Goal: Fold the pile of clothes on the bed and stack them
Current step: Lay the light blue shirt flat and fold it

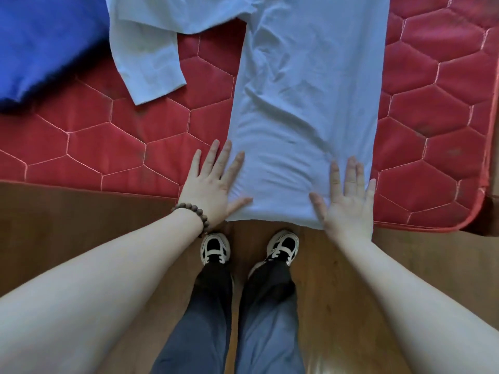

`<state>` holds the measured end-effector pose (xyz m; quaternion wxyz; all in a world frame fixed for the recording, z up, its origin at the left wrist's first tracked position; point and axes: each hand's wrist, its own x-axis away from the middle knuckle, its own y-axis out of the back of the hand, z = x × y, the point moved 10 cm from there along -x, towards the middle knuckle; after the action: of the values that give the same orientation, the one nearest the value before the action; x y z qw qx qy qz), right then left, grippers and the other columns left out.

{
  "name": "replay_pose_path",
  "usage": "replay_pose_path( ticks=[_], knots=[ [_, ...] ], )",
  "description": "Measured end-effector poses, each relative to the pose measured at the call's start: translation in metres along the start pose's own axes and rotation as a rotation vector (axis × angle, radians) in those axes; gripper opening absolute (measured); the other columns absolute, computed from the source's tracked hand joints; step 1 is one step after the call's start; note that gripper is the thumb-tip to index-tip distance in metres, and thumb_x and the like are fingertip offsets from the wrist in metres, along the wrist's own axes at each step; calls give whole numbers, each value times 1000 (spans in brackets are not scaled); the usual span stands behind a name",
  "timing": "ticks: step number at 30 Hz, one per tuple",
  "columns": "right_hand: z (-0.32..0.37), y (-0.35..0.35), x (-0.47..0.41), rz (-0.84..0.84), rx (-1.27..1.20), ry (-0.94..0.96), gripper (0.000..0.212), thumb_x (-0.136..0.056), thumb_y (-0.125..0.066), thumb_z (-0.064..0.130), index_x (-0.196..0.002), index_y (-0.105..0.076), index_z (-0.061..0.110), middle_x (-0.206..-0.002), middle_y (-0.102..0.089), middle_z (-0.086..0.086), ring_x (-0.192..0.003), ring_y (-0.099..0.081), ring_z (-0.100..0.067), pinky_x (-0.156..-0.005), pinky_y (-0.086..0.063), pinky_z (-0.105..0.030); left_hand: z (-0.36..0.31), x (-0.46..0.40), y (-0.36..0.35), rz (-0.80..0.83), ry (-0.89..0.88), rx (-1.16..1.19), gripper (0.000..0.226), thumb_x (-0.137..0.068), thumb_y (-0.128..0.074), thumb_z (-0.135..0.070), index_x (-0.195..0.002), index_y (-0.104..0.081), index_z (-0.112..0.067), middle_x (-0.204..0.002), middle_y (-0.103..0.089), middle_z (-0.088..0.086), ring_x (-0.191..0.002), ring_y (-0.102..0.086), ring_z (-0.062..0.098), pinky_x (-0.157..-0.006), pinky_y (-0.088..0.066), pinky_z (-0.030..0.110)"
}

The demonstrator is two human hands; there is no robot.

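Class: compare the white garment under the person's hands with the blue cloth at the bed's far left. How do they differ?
The white garment is spread long and flat, one sleeve out; the blue cloth lies bunched. The left hand and right hand press the white garment's near hem with flat fingers; nothing touches the blue cloth. Both lie on the red quilted mattress.

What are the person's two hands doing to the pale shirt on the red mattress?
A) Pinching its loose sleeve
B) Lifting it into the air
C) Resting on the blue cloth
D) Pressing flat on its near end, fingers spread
D: the left hand and right hand lie flat with straight fingers on the near end of the pale shirt, which stays spread on the red mattress.
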<state>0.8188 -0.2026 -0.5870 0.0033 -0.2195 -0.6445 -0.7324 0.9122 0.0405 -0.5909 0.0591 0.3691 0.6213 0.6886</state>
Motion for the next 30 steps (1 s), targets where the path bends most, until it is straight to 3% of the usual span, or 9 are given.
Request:
replay_pose_path(
  ticks=[4,8,11,16,19,23,26,30],
  knots=[
    [4,5,5,100,32,-33,77,-92,-18,63,-153,-4,19,-161,-5,-17,-148,-7,-33,-117,-9,-53,-4,21,-3,91,24,-49,96,-83,-17,-79,-150,24,-22,-158,26,9,-146,20,30,-118,1,53],
    [12,34,1,102,-36,-65,66,-94,-50,45,-148,-35,9,-153,-30,-22,-141,-30,-37,-109,-28,-57,-7,23,24,173,84,94,87,-91,-22,-70,-152,14,-20,-161,16,4,-148,13,23,-120,-3,48],
    [27,61,-7,97,-143,-44,58,-89,-50,35,-137,-48,2,-140,-46,-27,-128,-47,-41,-99,-43,-56,4,25,61,145,186,174,82,-97,-30,-57,-153,10,-14,-163,1,3,-149,0,18,-120,-11,39],
    [75,115,-28,109,-195,122,52,-95,-51,22,-144,-40,9,-149,-37,-18,-132,-39,-36,-108,-31,-45,55,30,124,-17,373,270,67,-97,-44,-41,-151,-20,-10,-149,-37,9,-135,-38,24,-108,-32,38],
    [113,146,-51,73,-238,211,43,-94,-51,17,-135,-50,7,-142,-45,-15,-124,-46,-35,-99,-39,-42,99,31,139,-24,485,298,49,-95,-47,-34,-139,-40,-12,-131,-51,9,-117,-50,28,-95,-40,40],
    [170,159,-99,56,-270,248,36,-90,-56,12,-124,-58,3,-132,-52,-18,-113,-54,-38,-92,-45,-44,163,16,139,-53,613,391,39,-93,-50,-31,-128,-48,-12,-124,-54,11,-114,-50,30,-92,-40,42],
    [224,156,-140,28,-272,322,32,-81,-61,9,-113,-63,3,-119,-58,-20,-98,-59,-41,-81,-51,-46,211,-10,130,-81,724,513,46,-91,-54,-30,-131,-44,-9,-127,-50,14,-117,-47,32,-94,-40,43],
    [297,147,-195,1,-221,381,53,-66,-73,4,-118,-63,5,-127,-55,-25,-110,-57,-44,-89,-51,-51,252,-59,107,-75,763,732,59,-85,-65,-32,-133,-40,-6,-130,-46,15,-121,-43,33,-99,-39,42]
  ],
)
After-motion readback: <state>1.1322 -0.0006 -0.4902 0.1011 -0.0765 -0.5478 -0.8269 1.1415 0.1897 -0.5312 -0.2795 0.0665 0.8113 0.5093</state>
